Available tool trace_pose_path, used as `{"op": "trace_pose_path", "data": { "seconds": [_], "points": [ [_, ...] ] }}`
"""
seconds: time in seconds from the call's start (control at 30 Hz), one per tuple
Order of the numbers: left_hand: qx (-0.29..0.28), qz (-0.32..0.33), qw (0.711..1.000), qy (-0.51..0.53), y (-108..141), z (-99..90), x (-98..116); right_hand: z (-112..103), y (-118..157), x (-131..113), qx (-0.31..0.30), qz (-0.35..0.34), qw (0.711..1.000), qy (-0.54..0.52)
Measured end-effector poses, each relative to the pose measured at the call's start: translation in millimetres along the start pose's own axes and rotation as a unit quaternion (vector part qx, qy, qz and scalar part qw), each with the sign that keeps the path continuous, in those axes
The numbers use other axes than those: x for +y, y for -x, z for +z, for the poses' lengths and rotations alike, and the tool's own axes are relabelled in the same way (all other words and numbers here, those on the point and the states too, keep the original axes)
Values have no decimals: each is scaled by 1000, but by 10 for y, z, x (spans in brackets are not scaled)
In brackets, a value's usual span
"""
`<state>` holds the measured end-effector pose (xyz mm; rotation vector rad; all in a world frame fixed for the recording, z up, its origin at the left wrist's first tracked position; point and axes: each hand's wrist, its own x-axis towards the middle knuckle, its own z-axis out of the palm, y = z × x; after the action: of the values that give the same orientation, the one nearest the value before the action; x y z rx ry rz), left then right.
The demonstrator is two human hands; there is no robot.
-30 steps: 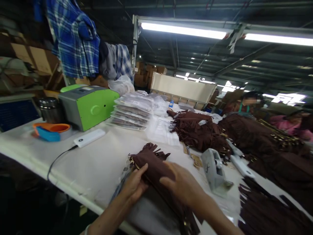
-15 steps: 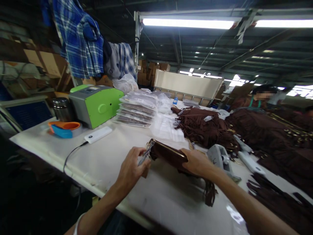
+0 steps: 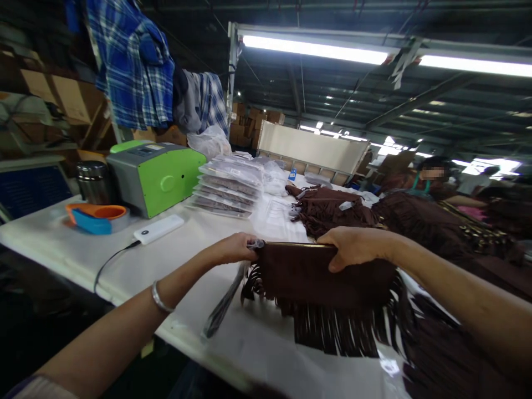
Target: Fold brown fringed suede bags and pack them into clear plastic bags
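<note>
A dark brown fringed bag (image 3: 307, 274) with a gold zipper along its top edge is held up over the white table, its fringe hanging down. My right hand (image 3: 353, 246) grips the top edge, thumb on the near face. At the other top corner my left hand (image 3: 238, 248) is closed in a pinch around the zipper end. A plastic-wrapped strap (image 3: 224, 305) dangles below that hand, left of the bag.
Flat plastic-packed items (image 3: 228, 185) are stacked beyond the left hand. A green and grey machine (image 3: 166, 180), a white power bank (image 3: 158, 229), a tape roll (image 3: 97, 216) and a steel flask (image 3: 93, 180) stand left. Brown fringed bags (image 3: 328, 208) lie behind; a person (image 3: 428, 177) is far right.
The bag has turned so its broad face and fringe now show. My left hand has shifted to its top corner, and the wrapped strap now hangs down. The view has tilted slightly.
</note>
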<state>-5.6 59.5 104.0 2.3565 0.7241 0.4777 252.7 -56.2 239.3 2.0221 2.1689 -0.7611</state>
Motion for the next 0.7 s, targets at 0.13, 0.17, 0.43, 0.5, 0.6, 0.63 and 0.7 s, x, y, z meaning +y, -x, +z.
{"op": "trace_pose_path", "data": {
  "seconds": [0.13, 0.17, 0.43, 0.5, 0.6, 0.63, 0.7],
  "points": [
    [46, -5, 992, -114, -63, -367, 46, 57, -59, 50, 115, 13, 983, 145],
    [65, -8, 988, -139, -83, -482, 74, 62, -73, 43, 149, 22, 973, 173],
    [80, 18, 940, -332, 39, -768, 16, 817, -240, -17, 351, -16, 890, 289],
    [36, 10, 943, -330, 248, -489, -201, 1361, -353, 110, 345, -52, 890, 294],
    [-18, 14, 953, -304, 644, -7, -609, 2139, -502, 415, 296, -74, 918, 252],
    [-14, 36, 960, -277, 766, 116, -737, 2313, -532, 513, 284, -70, 928, 231],
    [21, 43, 970, -238, 948, 265, -946, 2465, -562, 649, 238, -64, 953, 176]
  ]
}}
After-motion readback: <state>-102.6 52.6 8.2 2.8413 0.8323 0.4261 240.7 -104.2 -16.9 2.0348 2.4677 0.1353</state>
